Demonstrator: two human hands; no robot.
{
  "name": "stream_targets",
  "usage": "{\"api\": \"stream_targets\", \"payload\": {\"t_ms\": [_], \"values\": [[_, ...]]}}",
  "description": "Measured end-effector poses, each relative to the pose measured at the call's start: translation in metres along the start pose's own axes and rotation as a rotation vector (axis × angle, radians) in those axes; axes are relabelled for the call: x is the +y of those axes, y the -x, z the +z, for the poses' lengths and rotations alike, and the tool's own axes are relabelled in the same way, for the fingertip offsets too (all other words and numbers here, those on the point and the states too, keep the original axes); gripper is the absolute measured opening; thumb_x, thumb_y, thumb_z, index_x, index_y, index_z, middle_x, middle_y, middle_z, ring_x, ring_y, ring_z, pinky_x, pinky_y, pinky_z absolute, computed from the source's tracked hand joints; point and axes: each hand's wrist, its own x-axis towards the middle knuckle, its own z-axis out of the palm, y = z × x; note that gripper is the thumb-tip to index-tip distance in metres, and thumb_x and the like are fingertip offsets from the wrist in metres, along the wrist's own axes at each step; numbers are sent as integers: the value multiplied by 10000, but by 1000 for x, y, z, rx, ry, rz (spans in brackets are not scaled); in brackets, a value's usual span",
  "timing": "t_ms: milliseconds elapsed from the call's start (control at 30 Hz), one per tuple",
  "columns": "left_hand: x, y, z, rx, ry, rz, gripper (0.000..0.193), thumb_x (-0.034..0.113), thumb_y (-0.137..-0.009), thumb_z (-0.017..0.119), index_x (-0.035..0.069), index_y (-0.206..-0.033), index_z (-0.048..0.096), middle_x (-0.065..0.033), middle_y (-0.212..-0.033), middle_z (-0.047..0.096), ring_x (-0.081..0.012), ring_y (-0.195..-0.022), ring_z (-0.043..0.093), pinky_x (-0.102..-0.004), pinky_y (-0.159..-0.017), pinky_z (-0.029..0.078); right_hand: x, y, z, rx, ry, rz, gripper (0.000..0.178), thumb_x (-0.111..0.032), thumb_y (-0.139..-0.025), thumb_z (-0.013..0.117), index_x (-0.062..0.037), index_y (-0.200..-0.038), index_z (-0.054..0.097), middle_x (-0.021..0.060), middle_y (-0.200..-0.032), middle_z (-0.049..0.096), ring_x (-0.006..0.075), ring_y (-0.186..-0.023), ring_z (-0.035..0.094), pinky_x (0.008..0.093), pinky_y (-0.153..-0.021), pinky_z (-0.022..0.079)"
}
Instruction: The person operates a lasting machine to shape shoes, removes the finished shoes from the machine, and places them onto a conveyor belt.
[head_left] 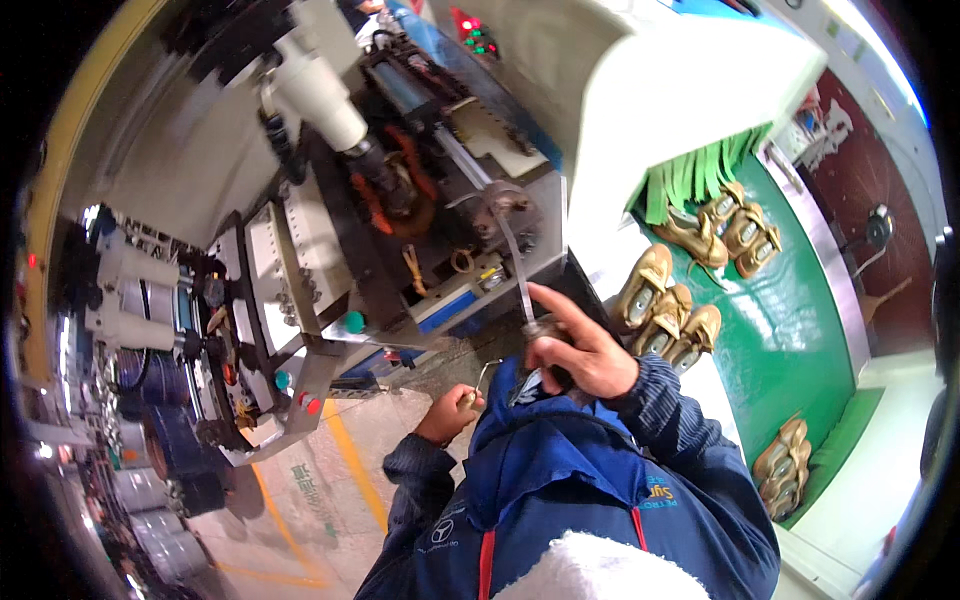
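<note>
My right hand [585,352] is closed around a dark object [548,381] held close to my chest, with the index finger stretched out toward a thin metal bar [518,268] that hangs down from the machine [400,200]. My left hand [448,412] is lower and to the left, fingers curled around a small pale piece with a thin wire loop [487,370] sticking up from it. What the dark object is I cannot tell. Both sleeves are dark blue.
A green conveyor belt [790,330] on the right carries several tan shoes [665,312], with more near a green fringe curtain [700,175] under a white housing [640,90]. Grey floor with yellow lines [350,470] lies below. Dark drums [170,440] stand at left.
</note>
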Motion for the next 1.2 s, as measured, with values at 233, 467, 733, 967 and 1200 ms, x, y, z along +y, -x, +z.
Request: {"api": "stream_targets", "payload": {"t_ms": [233, 467, 733, 967, 1200], "values": [[47, 143, -126, 209, 266, 202, 456, 66, -852, 619, 47, -1306, 576, -29, -1108, 657, -35, -645, 487, -207, -563, 413, 15, -148, 87, 213, -196, 127, 632, -110, -1047, 465, -103, -1599, 157, 138, -878, 623, 215, -605, 601, 336, -545, 516], [1, 214, -252, 1088, 373, 119, 326, 82, -931, 580, 77, -1256, 614, 21, -947, 635, -38, -631, 490, -196, -522, 410, 33, -201, 90, 264, -18, 179, 650, -84, -1046, 453, -118, -1615, 141, 116, -864, 614, 200, -600, 602, 333, -530, 526], [-109, 259, -385, 1195, -347, -196, 289, 122, -905, 672, -17, -1156, 637, -84, -886, 673, -187, -785, 623, -337, -726, 510, 23, -216, 88, 233, -26, 323, 688, -116, -1017, 536, -153, -1610, 190, 101, -807, 620, 197, -601, 590, 331, -511, 501], [-89, 224, -438, 1241, -507, -432, 440, 255, -802, 681, -34, -1133, 660, -258, -1095, 690, -411, -1077, 647, -450, -947, 507, 4, -217, 68, 183, 88, 485, 634, -201, -1015, 506, -183, -1598, 258, 55, -822, 595, 133, -616, 553, 279, -532, 490], [-95, 181, -463, 1110, -374, -526, 423, 229, -783, 677, -23, -1123, 693, -274, -1081, 693, -405, -1073, 658, -441, -964, 511, 10, -232, 68, 172, 258, 576, 644, -198, -1027, 533, -211, -1602, 245, 100, -840, 609, 183, -605, 578, 308, -516, 504]]}}
